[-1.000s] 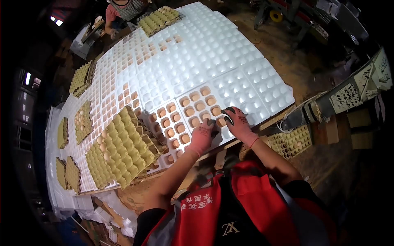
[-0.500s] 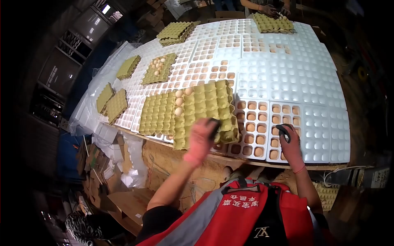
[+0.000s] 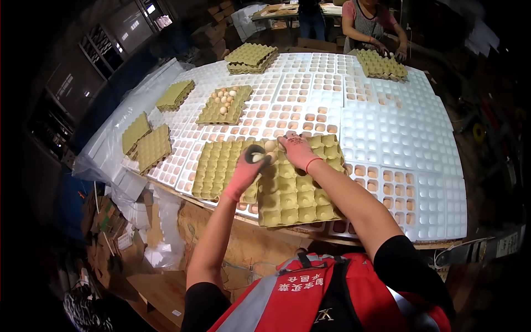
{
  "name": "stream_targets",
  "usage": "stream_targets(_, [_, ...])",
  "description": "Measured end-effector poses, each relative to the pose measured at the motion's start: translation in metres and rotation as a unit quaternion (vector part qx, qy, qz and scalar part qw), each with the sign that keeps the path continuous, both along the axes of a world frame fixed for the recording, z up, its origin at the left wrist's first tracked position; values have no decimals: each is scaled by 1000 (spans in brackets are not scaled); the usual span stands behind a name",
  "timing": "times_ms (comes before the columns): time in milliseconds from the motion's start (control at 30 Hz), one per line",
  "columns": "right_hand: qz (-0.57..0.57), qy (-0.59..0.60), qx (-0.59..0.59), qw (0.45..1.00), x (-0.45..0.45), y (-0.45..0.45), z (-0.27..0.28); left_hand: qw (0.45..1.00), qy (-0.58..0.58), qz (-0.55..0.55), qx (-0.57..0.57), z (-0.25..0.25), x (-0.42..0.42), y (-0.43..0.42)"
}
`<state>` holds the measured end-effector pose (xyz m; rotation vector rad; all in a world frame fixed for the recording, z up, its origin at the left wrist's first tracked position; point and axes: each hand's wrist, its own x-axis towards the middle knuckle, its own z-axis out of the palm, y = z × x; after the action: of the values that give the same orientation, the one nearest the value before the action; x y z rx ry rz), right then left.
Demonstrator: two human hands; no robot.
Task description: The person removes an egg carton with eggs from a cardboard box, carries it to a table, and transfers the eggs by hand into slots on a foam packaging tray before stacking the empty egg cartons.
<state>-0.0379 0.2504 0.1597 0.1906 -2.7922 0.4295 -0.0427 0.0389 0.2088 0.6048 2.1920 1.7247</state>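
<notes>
My left hand, in a pink glove with dark fingers, is closed around a pale egg. It is above the seam between two olive-green egg trays, a left one and a nearer, raised right one. Beside its fingertips are two more eggs, one an upper light-brown egg. My right hand, gloved alike, reaches over the right tray with its fingers curled down close to these eggs. What those fingers hold, if anything, is hidden.
White moulded trays cover the table, many with brown eggs in their cells. A green tray with several eggs lies farther back, near stacked green trays. Across the table a co-worker handles another green stack.
My right hand has moved left from the white egg tray to the green trays. My left hand has moved up and left to the eggs and closed on one. The view has tilted up.
</notes>
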Motion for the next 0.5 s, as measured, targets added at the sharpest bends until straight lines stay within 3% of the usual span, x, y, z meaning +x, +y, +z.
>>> stream_targets(33, [9, -68, 32, 997, -6, 2, 7, 957, 229, -16, -176, -1, -6, 9])
stream_targets(67, [-27, -50, -72, 996, -6, 1, 18, 892, 308, -27, -329, 12, -1, 18])
stream_targets(133, [-95, -16, -272, 957, 4, 1, 37, 800, 413, -111, -421, -23, -31, 21])
stream_targets(167, [-83, -15, -469, 879, -6, 10, 29, 797, 432, -109, -408, -21, -35, 21])
stream_targets(200, [-78, -50, -563, 821, -6, 12, 36, 792, 451, -110, -397, -7, -35, 19])
stream_targets(233, [-75, -56, -483, 871, -6, 11, 42, 843, 369, -101, -377, 8, -30, 14])
stream_targets(300, [-84, -70, -311, 944, -9, -6, 44, 986, 122, -21, -116, -1, -33, -14])
stream_targets(333, [-54, -132, -211, 967, -6, -20, 59, 999, -37, 18, 22, -2, -34, -25])
stream_targets(400, [12, -129, -23, 991, -32, -38, 15, 938, -219, 3, 267, -2, -36, -34])
stream_targets(433, [25, -54, 4, 998, -38, -40, -1, 916, -259, -7, 307, -13, -44, -41])
stream_targets(467, [-7, 58, -25, 998, -50, -42, -24, 889, -304, -25, 342, -27, -55, -42])
stream_targets(500, [-43, 3, -126, 991, -32, -39, 12, 852, -357, -79, 375, -23, -56, -38])
